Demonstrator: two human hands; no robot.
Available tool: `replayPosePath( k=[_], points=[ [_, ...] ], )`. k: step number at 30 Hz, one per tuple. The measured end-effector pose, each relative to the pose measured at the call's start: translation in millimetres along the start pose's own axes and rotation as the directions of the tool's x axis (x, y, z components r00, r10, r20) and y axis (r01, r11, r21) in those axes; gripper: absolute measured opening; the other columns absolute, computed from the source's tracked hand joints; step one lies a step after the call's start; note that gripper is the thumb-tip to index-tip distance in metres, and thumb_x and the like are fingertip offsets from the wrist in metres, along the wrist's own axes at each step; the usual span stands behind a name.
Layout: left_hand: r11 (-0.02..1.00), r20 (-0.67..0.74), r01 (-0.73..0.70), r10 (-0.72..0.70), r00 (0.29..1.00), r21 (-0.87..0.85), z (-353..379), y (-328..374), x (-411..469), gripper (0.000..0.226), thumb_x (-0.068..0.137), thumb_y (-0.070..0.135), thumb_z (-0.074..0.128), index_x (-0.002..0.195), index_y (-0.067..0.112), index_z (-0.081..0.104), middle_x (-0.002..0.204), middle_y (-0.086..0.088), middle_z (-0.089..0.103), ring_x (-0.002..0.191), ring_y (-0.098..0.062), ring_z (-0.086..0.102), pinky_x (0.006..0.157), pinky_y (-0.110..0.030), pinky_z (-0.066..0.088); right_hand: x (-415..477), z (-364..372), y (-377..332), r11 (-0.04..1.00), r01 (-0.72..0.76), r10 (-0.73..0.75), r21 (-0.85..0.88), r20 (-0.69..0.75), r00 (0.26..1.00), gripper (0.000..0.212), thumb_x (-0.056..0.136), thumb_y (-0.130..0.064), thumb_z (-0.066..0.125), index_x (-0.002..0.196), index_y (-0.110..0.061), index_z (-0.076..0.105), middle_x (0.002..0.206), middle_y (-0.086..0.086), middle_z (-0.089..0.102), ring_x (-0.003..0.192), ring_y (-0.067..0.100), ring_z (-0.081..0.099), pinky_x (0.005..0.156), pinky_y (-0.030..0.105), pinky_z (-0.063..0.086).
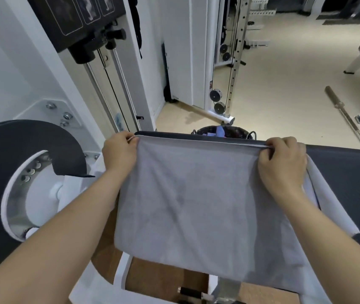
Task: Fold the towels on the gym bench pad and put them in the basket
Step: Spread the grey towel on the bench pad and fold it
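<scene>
Towel (196,205) — pale grey, doubled over — lies on the bench pad (346,172), both hands pinching its far corners.

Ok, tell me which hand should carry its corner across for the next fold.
Probably left. The left hand pinches the towel corner at the end of the bench pad; the right hand holds its corner where pad continues.
</scene>
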State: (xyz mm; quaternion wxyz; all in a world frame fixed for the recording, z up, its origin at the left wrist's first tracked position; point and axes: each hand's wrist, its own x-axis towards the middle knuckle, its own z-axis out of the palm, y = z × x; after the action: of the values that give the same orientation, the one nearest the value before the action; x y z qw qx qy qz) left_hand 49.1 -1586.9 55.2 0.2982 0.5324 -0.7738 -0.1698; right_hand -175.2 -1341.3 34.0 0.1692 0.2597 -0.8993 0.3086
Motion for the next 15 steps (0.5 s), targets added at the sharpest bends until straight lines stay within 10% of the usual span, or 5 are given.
replayPosePath(
  k=[11, 15],
  points=[
    [0.999, -0.060, 0.013, -0.015, 0.998, -0.046, 14, -5, 14, 0.031, 0.094, 0.011, 0.046, 0.122, 0.017, 0.060, 0.121, -0.010, 0.060, 0.104, -0.029, 0.057, 0.084, -0.032, 0.040, 4, 20, -3, 0.993, 0.047, -0.054, -0.111, -0.061, 0.997, 0.028, 0.081, -0.030, 0.055, 0.099, -0.011, 0.066, 0.098, 0.012, 0.058, 0.095, 0.037, 0.049, 0.073, 0.043, 0.038],
    [0.944, -0.053, -0.322, 0.319, 0.946, -0.077, 18, 20, -27, 0.040, 0.084, -0.002, 0.049, 0.116, 0.014, 0.064, 0.121, -0.014, 0.056, 0.102, -0.033, 0.058, 0.083, -0.037, 0.045, 12, 8, -6, 0.989, 0.030, -0.019, -0.143, 0.082, 0.996, 0.034, 0.084, -0.031, 0.053, 0.110, -0.013, 0.064, 0.106, 0.012, 0.056, 0.103, 0.035, 0.045, 0.079, 0.043, 0.039]
  ],
)
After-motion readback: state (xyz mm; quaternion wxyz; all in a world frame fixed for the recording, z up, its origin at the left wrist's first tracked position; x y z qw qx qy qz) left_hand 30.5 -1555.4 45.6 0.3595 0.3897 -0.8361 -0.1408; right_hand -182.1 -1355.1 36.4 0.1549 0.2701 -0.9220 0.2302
